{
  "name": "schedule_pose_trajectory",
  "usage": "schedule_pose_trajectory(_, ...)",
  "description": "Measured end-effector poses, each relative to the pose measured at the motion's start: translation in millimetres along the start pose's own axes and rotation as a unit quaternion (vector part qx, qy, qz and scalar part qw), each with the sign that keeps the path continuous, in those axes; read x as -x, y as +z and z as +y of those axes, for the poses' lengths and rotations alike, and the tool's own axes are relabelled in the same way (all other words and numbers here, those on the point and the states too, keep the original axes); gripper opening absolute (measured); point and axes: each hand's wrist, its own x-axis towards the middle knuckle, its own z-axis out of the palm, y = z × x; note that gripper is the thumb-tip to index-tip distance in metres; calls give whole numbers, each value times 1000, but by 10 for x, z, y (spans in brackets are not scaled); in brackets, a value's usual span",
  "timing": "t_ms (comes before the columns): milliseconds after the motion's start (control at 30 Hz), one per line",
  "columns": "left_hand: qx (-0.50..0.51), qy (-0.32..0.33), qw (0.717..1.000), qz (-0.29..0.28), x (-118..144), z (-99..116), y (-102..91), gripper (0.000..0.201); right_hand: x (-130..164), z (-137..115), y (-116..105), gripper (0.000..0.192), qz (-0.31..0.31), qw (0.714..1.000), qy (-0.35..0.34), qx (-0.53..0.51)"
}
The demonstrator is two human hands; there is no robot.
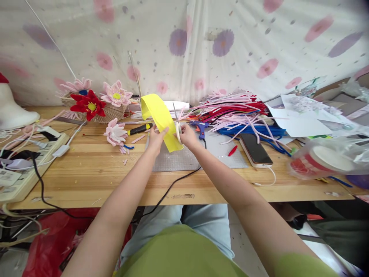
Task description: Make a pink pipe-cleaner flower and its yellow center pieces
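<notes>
A wide strip of yellow paper or felt (161, 117) curves up over the mat; I cannot tell which material it is. My left hand (157, 139) grips it near its lower end, thumb on the face of the strip. In my right hand (188, 136) is a pair of scissors (178, 130) with white handles and the blades pointing up and away. The handles sit right beside the strip's right edge. Beneath both hands lies a grey cutting mat (173, 161). A blue glue gun (200, 127) rests just beyond my right hand.
Pink and red pipe cleaners (230, 107) are heaped at the back. Fluffy flowers, including a red one (88, 105), stand on the left near a power strip (37, 165). On the right are a phone (256, 149) and a bagged paper cup (319, 159). A black cord (173, 184) crosses the front edge.
</notes>
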Motion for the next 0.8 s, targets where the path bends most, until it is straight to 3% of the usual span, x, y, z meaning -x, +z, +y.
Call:
schedule_pose_trajectory(100, -44, -31, 998, -13, 157, -143, -31, 42, -14, 43, 10, 31, -4, 1000, -2, -20)
schedule_pose_trajectory(233, -24, -31, 999, 1, 152, -186, -90, 21, 26, 131, -76, 35, -41, 997, -12, -70)
schedule_pose_trajectory(367, 56, -14, 997, 43, 12, -129, -159, 17, 118, 208, -328, 45, -96, 981, 1, -170)
schedule_pose_trajectory(567, 82, 10, 994, 70, -80, -88, -179, 21, 294, 221, -692, 45, -231, 957, -14, -174)
schedule_pose_trajectory(667, 52, 26, 995, 78, -33, -113, -135, 24, 278, 231, -626, 47, -187, 968, 28, -165)
schedule_pose_trajectory(800, 16, 33, 998, 59, 57, -137, -75, 22, 146, 250, -351, 49, -105, 979, 60, -164)
